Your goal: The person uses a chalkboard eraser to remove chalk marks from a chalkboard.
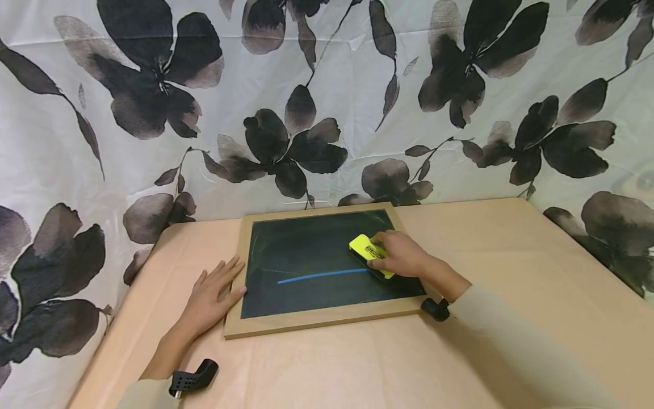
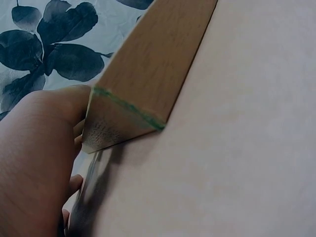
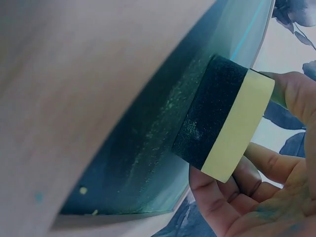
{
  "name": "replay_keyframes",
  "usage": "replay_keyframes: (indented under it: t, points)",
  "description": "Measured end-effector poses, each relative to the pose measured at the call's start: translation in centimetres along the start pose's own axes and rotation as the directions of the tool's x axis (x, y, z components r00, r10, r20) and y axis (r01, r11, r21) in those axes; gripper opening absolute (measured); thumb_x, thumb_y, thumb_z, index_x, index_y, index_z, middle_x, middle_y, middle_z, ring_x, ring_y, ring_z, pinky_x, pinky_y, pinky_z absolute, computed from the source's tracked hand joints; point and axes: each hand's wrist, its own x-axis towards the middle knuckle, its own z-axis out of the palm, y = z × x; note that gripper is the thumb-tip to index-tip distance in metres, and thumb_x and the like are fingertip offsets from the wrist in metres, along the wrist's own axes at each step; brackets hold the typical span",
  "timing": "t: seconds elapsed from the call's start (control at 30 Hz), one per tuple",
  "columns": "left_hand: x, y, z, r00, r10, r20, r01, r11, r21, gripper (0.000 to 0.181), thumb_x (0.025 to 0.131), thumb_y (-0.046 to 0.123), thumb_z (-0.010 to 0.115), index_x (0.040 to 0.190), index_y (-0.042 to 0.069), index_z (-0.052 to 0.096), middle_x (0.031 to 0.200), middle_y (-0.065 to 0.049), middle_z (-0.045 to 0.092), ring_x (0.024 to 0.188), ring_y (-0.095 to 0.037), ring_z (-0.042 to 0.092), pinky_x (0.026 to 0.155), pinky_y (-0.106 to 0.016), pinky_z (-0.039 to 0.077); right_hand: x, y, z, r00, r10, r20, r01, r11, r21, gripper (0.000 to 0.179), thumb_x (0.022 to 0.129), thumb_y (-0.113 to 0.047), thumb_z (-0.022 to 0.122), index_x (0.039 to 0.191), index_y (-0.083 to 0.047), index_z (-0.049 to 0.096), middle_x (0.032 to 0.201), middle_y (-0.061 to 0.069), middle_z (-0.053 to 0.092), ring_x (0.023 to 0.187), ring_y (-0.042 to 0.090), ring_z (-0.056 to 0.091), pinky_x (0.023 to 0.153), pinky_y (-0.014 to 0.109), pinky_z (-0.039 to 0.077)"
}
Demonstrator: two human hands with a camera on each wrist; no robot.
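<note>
A chalkboard [image 1: 306, 244] in a light wooden frame lies on the table, with a blue chalk line [image 1: 322, 275] running across its lower half. My right hand [image 1: 401, 253] grips a yellow board eraser [image 1: 367, 247], thumb on one side and fingers on the other. In the right wrist view the eraser's dark felt [image 3: 210, 111] is against the board, covering the line's right end. Chalk dust marks the palm and the board. With fingers spread fairly straight, my left hand [image 1: 212, 298] rests at the frame's left edge; the wooden frame corner [image 2: 123, 108] shows beside it.
A peach-coloured table covering [image 1: 327, 369] surrounds the board. Behind and at the sides hangs a white cloth [image 1: 204, 187] printed with dark flowers. Black wrist cameras [image 1: 194, 378] are strapped to both wrists.
</note>
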Motion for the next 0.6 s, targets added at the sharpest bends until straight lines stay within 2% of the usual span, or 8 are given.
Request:
replay_keyframes:
  t: [0.2, 0.47, 0.6]
  points:
    - [0.1, 0.0, 0.0, 1.0, -0.002, 0.004, 0.002, 1.0, 0.002, 0.062, 0.093, 0.038, 0.06, 0.145, 0.008, 0.043, 0.152, -0.013, 0.032, 0.138, -0.042, 0.025, 0.107, -0.065, 0.008, 0.2, -0.7, -0.1, 1.0, -0.006, 0.002, 0.006, 1.0, -0.018, 0.059, 0.08, -0.032, 0.074, 0.12, 0.009, 0.058, 0.108, 0.019, 0.063, 0.083, 0.023, 0.054, 0.07, 0.036, 0.046]
    - [0.1, 0.1, 0.0, 1.0, -0.006, 0.006, 0.006, 1.0, -0.002, 0.061, 0.093, 0.036, 0.06, 0.144, 0.007, 0.043, 0.152, -0.014, 0.032, 0.138, -0.043, 0.025, 0.108, -0.065, 0.007, 0.7, -1.9, 0.1, 0.999, 0.024, 0.035, -0.024, 1.0, -0.019, 0.061, 0.081, -0.034, 0.073, 0.124, 0.007, 0.057, 0.117, 0.02, 0.06, 0.092, 0.027, 0.055, 0.078, 0.041, 0.047]
    - [0.1, 0.0, 0.0, 1.0, -0.006, 0.007, 0.006, 1.0, -0.003, 0.061, 0.093, 0.037, 0.06, 0.144, 0.007, 0.043, 0.152, -0.014, 0.032, 0.138, -0.043, 0.025, 0.108, -0.065, 0.007, 0.9, -2.4, 0.2, 0.999, 0.017, 0.044, -0.017, 1.0, -0.009, 0.062, 0.081, -0.034, 0.074, 0.124, 0.007, 0.057, 0.116, 0.02, 0.06, 0.091, 0.026, 0.054, 0.077, 0.04, 0.047]
